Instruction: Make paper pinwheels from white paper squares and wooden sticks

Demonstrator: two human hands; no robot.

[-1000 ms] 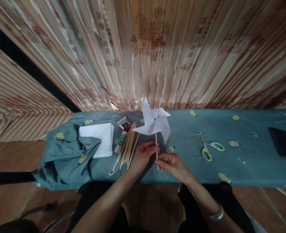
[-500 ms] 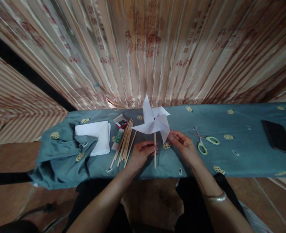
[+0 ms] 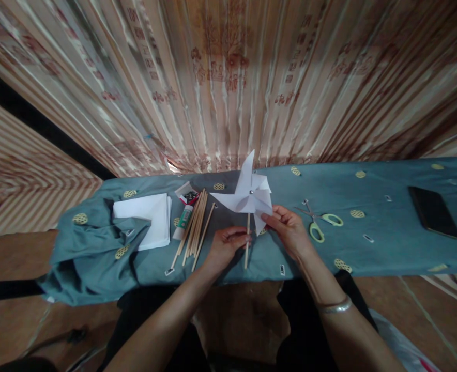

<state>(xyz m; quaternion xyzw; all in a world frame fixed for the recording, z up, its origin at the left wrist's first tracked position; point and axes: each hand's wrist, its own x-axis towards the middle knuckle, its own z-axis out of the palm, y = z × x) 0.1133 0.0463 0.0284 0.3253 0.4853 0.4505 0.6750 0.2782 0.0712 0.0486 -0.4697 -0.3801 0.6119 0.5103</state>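
A striped, patterned curtain (image 3: 228, 77) fills the whole far side, from 10 through 2 o'clock. Below it, your table wears a blue-grey cloth (image 3: 368, 243) dotted with pale yellow rounds; the cloth bunches into folds at 9 o'clock. On it, a stack of white paper (image 3: 145, 225) lies toward 10 o'clock, a dark flat phone-like slab (image 3: 432, 212) sits out at 3 o'clock, and a bundle of thin wooden sticks (image 3: 193, 230) runs slantwise just left of your hands. Green-handled scissors (image 3: 319, 222) lie just right of your right hand, blades apart.

At the centre stands the white paper pinwheel (image 3: 249, 195): folded sails, one tip pointing up to 12 o'clock, a small shiny pin at the hub, mounted on a slim wooden stick (image 3: 247, 243) held nearly upright over the cloth.

Your left hand (image 3: 224, 245) is curled closed around that stick below the sails. Your right hand (image 3: 288, 230) is half closed, thumb and fingertips pinching the lower right sail at about 5 o'clock from the hub. A small glue tube (image 3: 184, 219) and an open little box (image 3: 187, 196) rest beside the stick bundle.
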